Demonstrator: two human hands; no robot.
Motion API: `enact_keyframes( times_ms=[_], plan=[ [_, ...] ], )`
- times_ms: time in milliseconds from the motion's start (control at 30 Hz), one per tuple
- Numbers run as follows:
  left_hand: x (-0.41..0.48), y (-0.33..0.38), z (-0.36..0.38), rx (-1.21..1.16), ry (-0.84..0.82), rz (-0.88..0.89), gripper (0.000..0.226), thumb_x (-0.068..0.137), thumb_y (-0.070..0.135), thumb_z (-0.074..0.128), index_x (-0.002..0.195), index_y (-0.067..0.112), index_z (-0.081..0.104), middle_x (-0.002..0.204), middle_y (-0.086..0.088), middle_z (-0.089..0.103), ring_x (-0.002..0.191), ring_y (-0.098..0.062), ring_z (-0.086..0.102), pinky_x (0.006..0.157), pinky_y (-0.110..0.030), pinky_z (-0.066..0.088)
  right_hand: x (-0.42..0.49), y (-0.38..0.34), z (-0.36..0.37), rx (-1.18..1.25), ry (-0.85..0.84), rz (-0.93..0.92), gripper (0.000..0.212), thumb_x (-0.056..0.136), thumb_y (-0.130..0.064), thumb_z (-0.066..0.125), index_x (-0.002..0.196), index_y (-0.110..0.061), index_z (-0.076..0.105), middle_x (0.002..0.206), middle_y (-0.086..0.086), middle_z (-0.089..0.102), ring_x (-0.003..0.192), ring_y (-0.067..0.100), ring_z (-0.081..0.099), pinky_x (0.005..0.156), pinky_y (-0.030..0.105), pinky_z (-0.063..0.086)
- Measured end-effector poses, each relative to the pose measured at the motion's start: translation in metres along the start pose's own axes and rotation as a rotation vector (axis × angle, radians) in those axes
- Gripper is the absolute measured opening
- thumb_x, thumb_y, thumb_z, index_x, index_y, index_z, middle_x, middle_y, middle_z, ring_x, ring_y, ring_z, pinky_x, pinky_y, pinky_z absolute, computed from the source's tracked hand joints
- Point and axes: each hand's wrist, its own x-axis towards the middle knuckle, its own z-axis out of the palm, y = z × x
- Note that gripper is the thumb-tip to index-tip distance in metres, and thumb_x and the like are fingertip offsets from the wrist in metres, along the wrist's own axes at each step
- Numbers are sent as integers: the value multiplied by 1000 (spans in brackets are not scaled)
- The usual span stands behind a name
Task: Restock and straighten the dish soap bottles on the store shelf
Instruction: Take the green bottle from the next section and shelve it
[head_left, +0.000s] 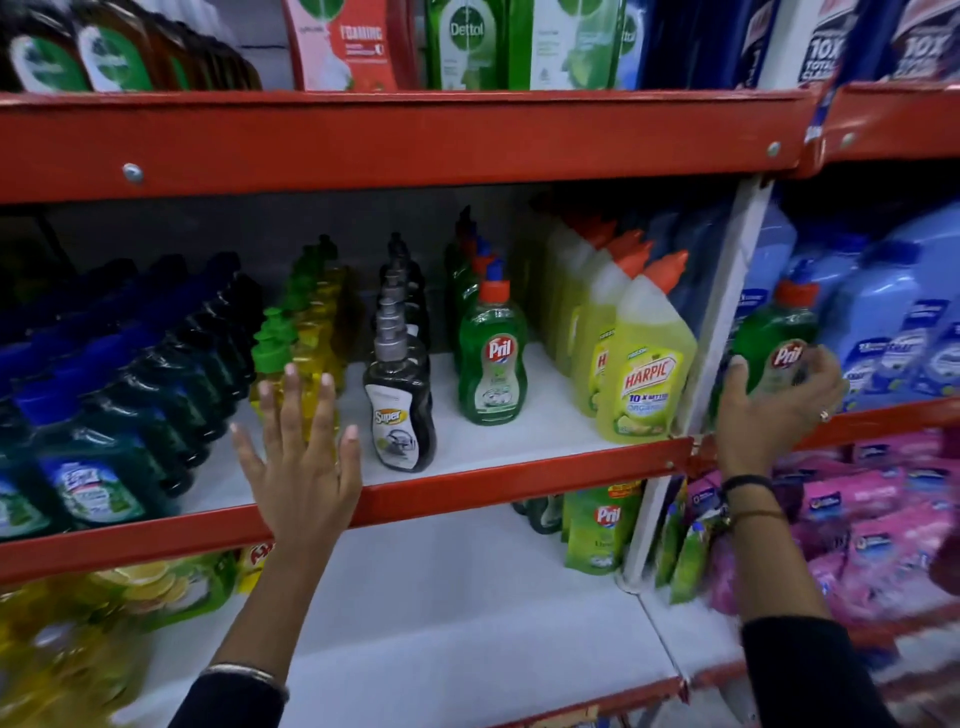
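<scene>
Right hand (779, 410) fingers wrapped around green orange-capped Pril bottle (776, 343) at three o'clock; left hand (301, 457) fingers splayed, empty, before red-edged shelf (519, 480).

The red-edged shelf (519, 480) carries rows of Pril bottles (492, 358), Super bottles (399, 415) and Harpic bottles (644, 364).

Head view looks down, close to shelf (467, 493).

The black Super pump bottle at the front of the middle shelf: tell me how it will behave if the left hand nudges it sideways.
The Super pump bottle looks tall with a narrow waist and long pump, so a high push would probably tip it. It seems full of dark liquid, likely fairly heavy, so a low push should slide it. Its glossy plastic may be slippery. The left hand is open beside it.
</scene>
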Motion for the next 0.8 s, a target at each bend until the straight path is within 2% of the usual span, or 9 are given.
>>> enact_keyframes(
  times_ms=[100, 200, 267, 367, 567, 633, 667, 800],
  plan=[
    [1, 1, 0, -12, -3, -6, 58, 100, 44, 28, 155, 27, 18, 164, -2, 12, 151, -23, 5, 120, -48, -7, 18, 16, 0, -35, -163, 44, 72, 76, -21, 70, 133, 1, 33, 140, 25, 34, 130, 39, 34, 111, 45, 30],
    [1, 1, 0, -1, -2, 12, 58, 100, 43, 28, 155, 26, 19, 163, -3, 13, 151, -24, 7, 120, -47, -7, 30, 23, 1, -61, -232, 74, 82, 78, -18, 72, 142, -1, 23, 149, 22, 29, 138, 35, 29, 115, 39, 22],
    [1, 1, -1, -9, -3, 12, 58, 100, 43, 28, 155, 26, 18, 163, -3, 13, 151, -23, 6, 120, -46, -8, 35, 25, 2, -65, -232, 90, 86, 76, -18, 75, 142, -3, 23, 149, 21, 32, 138, 35, 31, 117, 43, 25],
    [1, 1, -2, -25, -9, 8, 58, 100, 43, 27, 155, 27, 17, 163, -4, 13, 151, -22, 4, 120, -46, -8, 35, 24, 0, -85, -202, 42, 84, 69, -20, 79, 138, -7, 33, 142, 20, 41, 132, 34, 39, 111, 49, 33],
    [1, 0, -2, -41, -18, 5, 58, 101, 43, 26, 155, 28, 14, 164, -2, 10, 152, -21, 3, 120, -49, -6, 9, 18, -9, 29, -118, -11, 86, 70, -25, 79, 141, -12, 31, 145, 14, 40, 134, 24, 38, 112, 28, 30],
    [1, 0, -2, -40, -19, 8, 58, 100, 43, 26, 155, 28, 14, 164, -1, 9, 152, -21, 3, 120, -49, -6, 4, 13, -13, 65, -84, -44, 86, 70, -25, 79, 141, -12, 31, 144, 14, 40, 132, 20, 38, 109, 16, 29],
    [1, 0, -2, -40, -18, 8, 58, 100, 42, 26, 155, 28, 14, 164, -1, 9, 151, -21, 3, 120, -49, -6, 1, 8, -15, 61, -64, -83, 85, 70, -25, 79, 140, -12, 32, 143, 14, 42, 131, 20, 39, 108, 15, 31],
    [1, 0, -2, -42, -15, 9, 57, 100, 42, 27, 155, 26, 17, 164, -3, 12, 151, -21, 3, 120, -48, -7, -12, -20, -22, -46, -15, -274, 83, 68, -30, 79, 137, -12, 37, 136, 16, 49, 125, 26, 44, 105, 44, 41]
  ],
)
